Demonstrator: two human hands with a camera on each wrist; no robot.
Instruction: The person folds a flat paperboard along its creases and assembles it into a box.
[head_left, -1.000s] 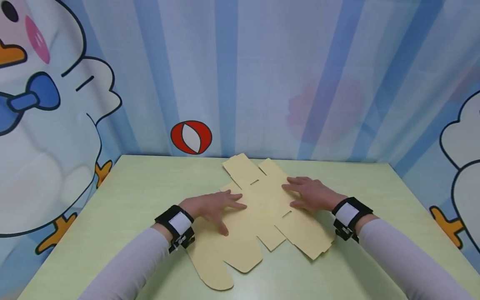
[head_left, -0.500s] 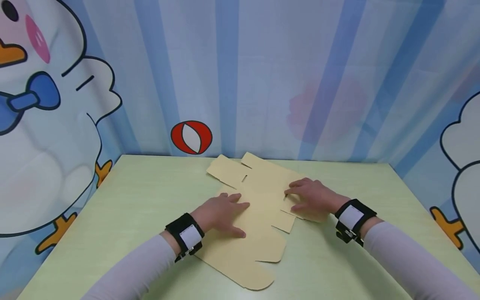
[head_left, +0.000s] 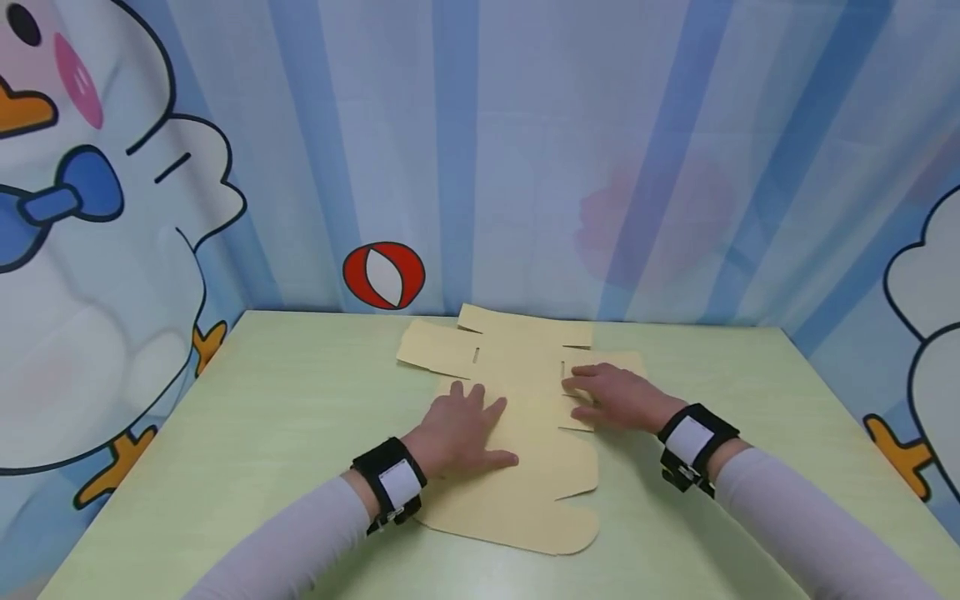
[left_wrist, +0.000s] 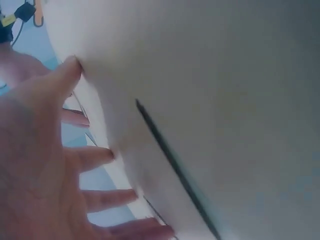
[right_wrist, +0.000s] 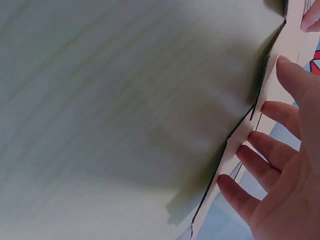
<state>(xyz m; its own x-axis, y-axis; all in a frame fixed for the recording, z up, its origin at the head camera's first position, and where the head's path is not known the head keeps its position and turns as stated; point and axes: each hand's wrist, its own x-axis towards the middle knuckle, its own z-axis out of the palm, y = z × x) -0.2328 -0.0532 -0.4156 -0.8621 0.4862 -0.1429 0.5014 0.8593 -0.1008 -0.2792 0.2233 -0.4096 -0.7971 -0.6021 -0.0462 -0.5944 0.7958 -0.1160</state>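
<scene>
A flat tan cardboard box blank (head_left: 517, 492) with cut flaps and two short slits lies on the table in the head view. My left hand (head_left: 459, 437) rests on its left side, fingers spread and fairly straight. On the right-hand flap (head_left: 618, 360), beside a slit, my right hand (head_left: 622, 398) touches the card with its fingertips, partly covering that flap. The left wrist view has the thumb and fingertips of the left hand (left_wrist: 45, 135) against the card. Fingertips of the right hand (right_wrist: 285, 175) meet the card near its edge in the right wrist view.
The pale green table (head_left: 315, 392) ends at a blue striped curtain (head_left: 525, 167) close behind the blank's top flap. Printed on the curtain are a duck (head_left: 112, 333) and a red-and-white ball (head_left: 384, 275).
The blank has turned counter-clockwise from a slant to nearly square with the table; its bottom flaps swung right. My left hand has shifted right and closer; the right hand stays near the same place.
</scene>
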